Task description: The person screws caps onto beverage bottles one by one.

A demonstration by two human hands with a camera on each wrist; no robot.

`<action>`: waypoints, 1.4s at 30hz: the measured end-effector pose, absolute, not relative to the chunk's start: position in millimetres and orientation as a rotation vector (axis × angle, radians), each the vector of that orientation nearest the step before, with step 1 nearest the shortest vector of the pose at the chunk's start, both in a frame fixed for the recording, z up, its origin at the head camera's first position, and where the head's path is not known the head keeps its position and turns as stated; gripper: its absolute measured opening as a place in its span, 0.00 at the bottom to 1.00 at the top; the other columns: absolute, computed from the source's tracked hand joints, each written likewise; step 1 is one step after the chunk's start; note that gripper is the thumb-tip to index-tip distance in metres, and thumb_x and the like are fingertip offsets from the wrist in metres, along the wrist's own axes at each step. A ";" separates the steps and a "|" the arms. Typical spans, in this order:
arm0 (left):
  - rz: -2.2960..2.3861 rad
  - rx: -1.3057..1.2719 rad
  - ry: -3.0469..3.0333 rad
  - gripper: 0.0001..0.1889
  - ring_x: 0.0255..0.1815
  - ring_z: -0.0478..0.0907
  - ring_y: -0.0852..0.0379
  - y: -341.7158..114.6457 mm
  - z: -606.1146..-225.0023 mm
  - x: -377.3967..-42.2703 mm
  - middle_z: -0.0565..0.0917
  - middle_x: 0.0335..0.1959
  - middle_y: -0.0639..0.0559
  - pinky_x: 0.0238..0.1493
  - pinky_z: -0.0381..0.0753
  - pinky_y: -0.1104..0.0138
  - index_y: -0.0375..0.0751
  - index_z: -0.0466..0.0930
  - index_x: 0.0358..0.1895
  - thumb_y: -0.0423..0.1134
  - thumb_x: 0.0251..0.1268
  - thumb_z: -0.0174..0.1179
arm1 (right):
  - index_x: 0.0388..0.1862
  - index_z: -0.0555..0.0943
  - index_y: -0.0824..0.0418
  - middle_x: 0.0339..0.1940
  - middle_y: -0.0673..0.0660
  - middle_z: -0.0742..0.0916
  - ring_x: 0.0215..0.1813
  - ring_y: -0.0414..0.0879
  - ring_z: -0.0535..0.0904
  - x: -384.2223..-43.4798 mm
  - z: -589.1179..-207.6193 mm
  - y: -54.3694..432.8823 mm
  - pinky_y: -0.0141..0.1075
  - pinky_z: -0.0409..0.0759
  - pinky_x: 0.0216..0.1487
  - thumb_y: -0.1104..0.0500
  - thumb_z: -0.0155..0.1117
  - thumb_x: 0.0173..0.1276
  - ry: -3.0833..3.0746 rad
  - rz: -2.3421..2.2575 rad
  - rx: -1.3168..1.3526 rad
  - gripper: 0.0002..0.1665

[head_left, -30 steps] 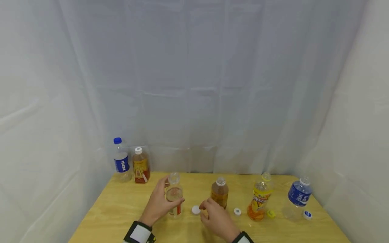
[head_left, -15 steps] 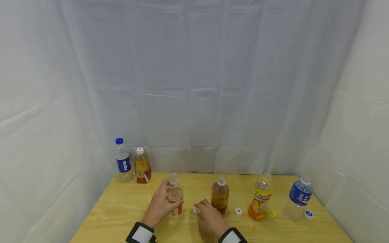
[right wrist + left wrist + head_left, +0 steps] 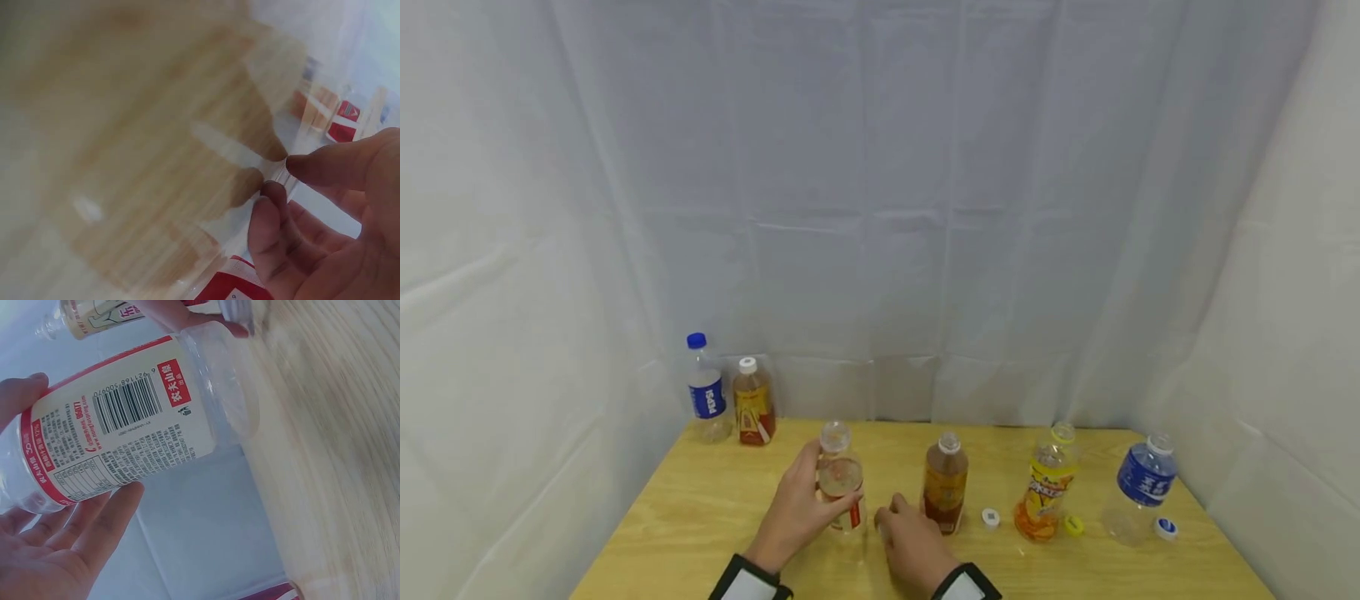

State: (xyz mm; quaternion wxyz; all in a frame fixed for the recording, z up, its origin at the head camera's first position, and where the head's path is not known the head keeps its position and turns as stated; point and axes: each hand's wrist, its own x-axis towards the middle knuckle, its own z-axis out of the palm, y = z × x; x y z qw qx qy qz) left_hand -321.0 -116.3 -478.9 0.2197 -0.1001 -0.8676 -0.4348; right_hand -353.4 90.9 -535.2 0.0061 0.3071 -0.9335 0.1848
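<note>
A clear, uncapped plastic bottle [image 3: 844, 479] with a red-and-white label stands upright left of the table's middle. My left hand [image 3: 793, 512] grips it round its side, thumb on one side and fingers on the other. The label with its barcode faces the left wrist camera on the same bottle [image 3: 119, 412]. To the right of it, my right hand [image 3: 917, 542] is low at the tabletop, pinching a white bottle cap [image 3: 880, 527] mostly hidden by the fingers. Thumb and fingertips of the right hand [image 3: 331, 206] come together at the cap's edge in the right wrist view.
Right of my hands stand an uncapped brown tea bottle [image 3: 946, 487], a yellow-labelled bottle [image 3: 1047, 492] and a blue-labelled bottle [image 3: 1144, 479]. Their caps lie beside them: white [image 3: 991, 518], yellow [image 3: 1073, 525], blue-and-white [image 3: 1166, 528]. Capped Pepsi [image 3: 707, 400] and tea [image 3: 754, 408] bottles stand back left.
My right hand has come down and left onto the white cap, which its fingers now cover. The left hand keeps its grip on the clear bottle. The head view has shifted slightly.
</note>
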 end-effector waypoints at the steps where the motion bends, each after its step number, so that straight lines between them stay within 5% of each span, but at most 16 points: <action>1: -1.201 -0.279 -2.403 0.43 0.58 0.80 0.46 -115.2 -477.5 -320.1 0.79 0.59 0.46 0.45 0.88 0.54 0.42 0.68 0.69 0.45 0.50 0.80 | 0.50 0.84 0.52 0.40 0.49 0.78 0.32 0.40 0.75 -351.8 -534.4 93.3 0.36 0.76 0.28 0.60 0.67 0.69 -2.931 0.580 0.959 0.12; 7: -1.199 -0.303 -2.415 0.40 0.54 0.79 0.51 -107.8 -472.5 -311.9 0.79 0.55 0.50 0.43 0.87 0.59 0.46 0.71 0.65 0.46 0.49 0.81 | 0.51 0.83 0.50 0.40 0.46 0.75 0.30 0.37 0.72 -329.5 -505.6 121.3 0.35 0.74 0.31 0.50 0.69 0.69 -2.962 0.806 0.979 0.14; 16: -1.212 -0.467 -2.387 0.35 0.51 0.79 0.55 -84.8 -465.6 -301.8 0.78 0.54 0.52 0.40 0.86 0.63 0.54 0.72 0.62 0.53 0.52 0.78 | 0.56 0.81 0.48 0.47 0.49 0.76 0.33 0.37 0.74 -292.1 -425.2 173.8 0.31 0.75 0.29 0.52 0.65 0.73 -2.829 1.065 0.880 0.14; 23: -1.219 -0.565 -2.377 0.35 0.51 0.79 0.56 -64.0 -461.0 -297.8 0.77 0.54 0.55 0.44 0.86 0.63 0.54 0.71 0.63 0.51 0.53 0.78 | 0.61 0.82 0.45 0.39 0.46 0.76 0.31 0.34 0.72 -294.7 -371.6 193.3 0.30 0.76 0.26 0.51 0.65 0.75 -2.611 0.983 0.788 0.17; 28: -1.201 -0.627 -2.387 0.36 0.53 0.78 0.58 -50.2 -458.6 -298.2 0.77 0.55 0.55 0.48 0.86 0.60 0.55 0.70 0.65 0.59 0.56 0.75 | 0.63 0.81 0.50 0.42 0.47 0.80 0.36 0.36 0.75 -302.2 -343.6 194.1 0.29 0.79 0.31 0.54 0.69 0.72 -2.473 0.964 0.837 0.21; 42: -1.192 -0.670 -2.375 0.34 0.52 0.79 0.58 -24.1 -454.9 -300.9 0.78 0.54 0.55 0.48 0.84 0.62 0.51 0.71 0.65 0.56 0.58 0.74 | 0.64 0.82 0.49 0.52 0.47 0.82 0.47 0.41 0.78 -316.1 -348.7 175.8 0.31 0.82 0.41 0.59 0.68 0.72 -2.450 0.968 1.050 0.22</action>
